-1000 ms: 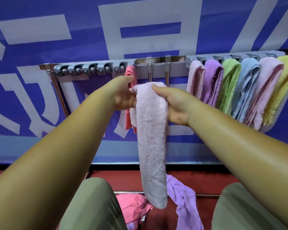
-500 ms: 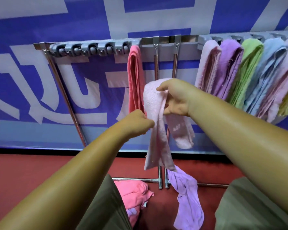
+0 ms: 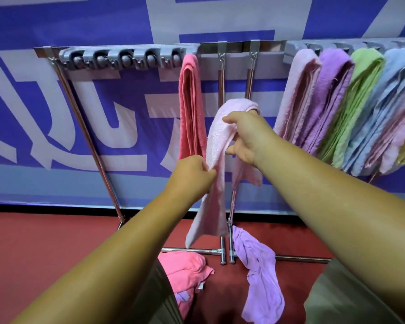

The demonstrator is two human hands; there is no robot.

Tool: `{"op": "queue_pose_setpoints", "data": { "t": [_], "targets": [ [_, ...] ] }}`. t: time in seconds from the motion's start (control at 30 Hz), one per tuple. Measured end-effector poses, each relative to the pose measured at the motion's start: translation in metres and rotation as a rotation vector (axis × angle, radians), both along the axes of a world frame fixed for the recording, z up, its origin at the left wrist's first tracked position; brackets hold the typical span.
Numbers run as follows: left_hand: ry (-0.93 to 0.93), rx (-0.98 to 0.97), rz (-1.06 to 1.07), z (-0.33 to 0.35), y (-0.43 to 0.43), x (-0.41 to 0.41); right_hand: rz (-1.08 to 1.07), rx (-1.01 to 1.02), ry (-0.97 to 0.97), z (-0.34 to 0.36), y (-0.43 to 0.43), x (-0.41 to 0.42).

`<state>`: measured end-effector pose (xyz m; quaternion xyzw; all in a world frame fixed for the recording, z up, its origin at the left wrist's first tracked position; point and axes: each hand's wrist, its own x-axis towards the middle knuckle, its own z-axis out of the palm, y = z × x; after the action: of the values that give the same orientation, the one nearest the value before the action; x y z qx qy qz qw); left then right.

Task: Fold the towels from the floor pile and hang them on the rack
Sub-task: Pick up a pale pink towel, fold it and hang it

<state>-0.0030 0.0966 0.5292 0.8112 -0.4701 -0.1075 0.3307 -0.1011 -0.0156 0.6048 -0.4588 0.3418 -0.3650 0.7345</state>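
left grip [image 3: 192,176]: pinches pale towel [image 3: 216,141] edge
right grip [image 3: 246,136]: holds pale towel top, above left grip
rack [image 3: 234,46]: behind both

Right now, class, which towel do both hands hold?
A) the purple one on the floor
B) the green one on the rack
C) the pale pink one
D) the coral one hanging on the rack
C: the left hand pinches the pale pink towel lower down, while the right hand grips it near its top.

I'm seeing bright, even light, soft shadows. Mild glare on the rack [image 3: 236,46] chrome. Wide-angle bend toward edges; fine detail slightly smeared.
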Motion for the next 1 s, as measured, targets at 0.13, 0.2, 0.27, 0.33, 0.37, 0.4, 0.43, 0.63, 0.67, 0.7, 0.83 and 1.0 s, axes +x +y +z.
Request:
{"op": "queue_pose_setpoints", "data": {
  "t": [0.13, 0.2, 0.27, 0.33, 0.37, 0.4, 0.43, 0.63, 0.67, 0.7, 0.83, 1.0],
  "targets": [
    [-0.033, 0.06, -0.076, -0.003, 0.001, -0.005, -0.02, 0.034, -0.101, -0.009, -0.001, 0.007],
    [-0.064, -0.031, 0.001, -0.002, 0.0, -0.004, -0.013, 0.055, -0.144, -0.01, 0.001, 0.011],
    [-0.108, -0.142, 0.065, -0.001, -0.003, -0.006, -0.003, 0.076, -0.181, -0.008, 0.004, 0.014],
    [-0.184, -0.182, 0.099, 0.002, -0.011, -0.011, 0.0, 0.113, -0.21, -0.003, 0.007, 0.019],
    [-0.209, -0.188, 0.129, 0.004, -0.016, -0.013, -0.003, 0.133, -0.23, 0.0, 0.008, 0.02],
    [-0.212, -0.198, 0.17, 0.007, -0.021, -0.014, -0.014, 0.15, -0.248, 0.003, 0.009, 0.022],
    [-0.196, -0.214, 0.215, 0.009, -0.026, -0.013, -0.038, 0.17, -0.257, 0.006, 0.01, 0.024],
    [-0.246, -0.275, 0.28, 0.03, -0.036, 0.011, -0.099, 0.279, -0.332, 0.017, 0.012, 0.033],
    [-0.263, -0.289, 0.276, 0.035, -0.034, 0.015, -0.116, 0.263, -0.335, 0.015, 0.012, 0.036],
    [-0.276, -0.296, 0.275, 0.041, -0.031, 0.019, -0.125, 0.245, -0.312, 0.013, 0.012, 0.038],
    [-0.369, -0.338, 0.291, 0.063, -0.018, 0.034, -0.108, 0.196, -0.049, 0.003, 0.016, 0.041],
    [-0.523, -0.351, 0.208, 0.085, -0.007, 0.044, 0.157, 0.014, 0.436, -0.008, 0.038, 0.045]
  ]
}}
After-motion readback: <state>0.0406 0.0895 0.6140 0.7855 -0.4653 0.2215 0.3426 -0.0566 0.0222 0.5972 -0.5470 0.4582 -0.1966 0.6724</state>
